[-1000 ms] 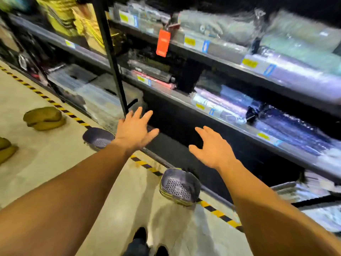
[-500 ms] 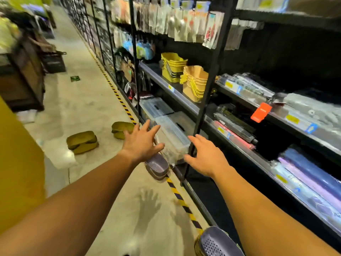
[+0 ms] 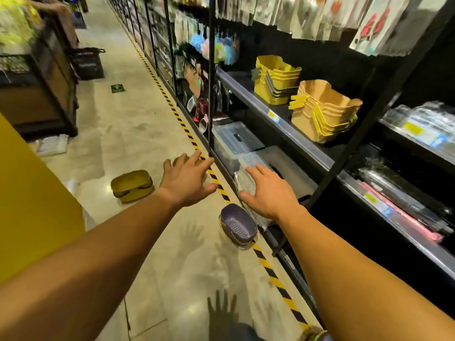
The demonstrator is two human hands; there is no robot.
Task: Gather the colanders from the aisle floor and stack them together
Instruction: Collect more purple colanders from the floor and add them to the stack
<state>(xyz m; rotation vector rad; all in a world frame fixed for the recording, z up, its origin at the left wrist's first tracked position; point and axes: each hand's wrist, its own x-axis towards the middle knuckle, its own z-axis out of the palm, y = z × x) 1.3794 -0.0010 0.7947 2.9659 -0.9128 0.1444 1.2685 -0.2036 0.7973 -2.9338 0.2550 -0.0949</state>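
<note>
Since prev frame view swings up-aisle; I see purple colander [image 3: 238, 227] now mid-frame on floor by striped tape, olive colander [image 3: 131, 185] left-centre. Left hand [image 3: 187, 183], right hand [image 3: 269, 193] both spread, empty. Purple lies just below right hand, nearer; long axis diagonal.

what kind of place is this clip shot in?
Most likely a household-goods store aisle. Long black shelving carries stacked yellow baskets, hanging packaged goods and price labels on shelf edges; black-and-yellow floor tape runs along the racks.
</note>
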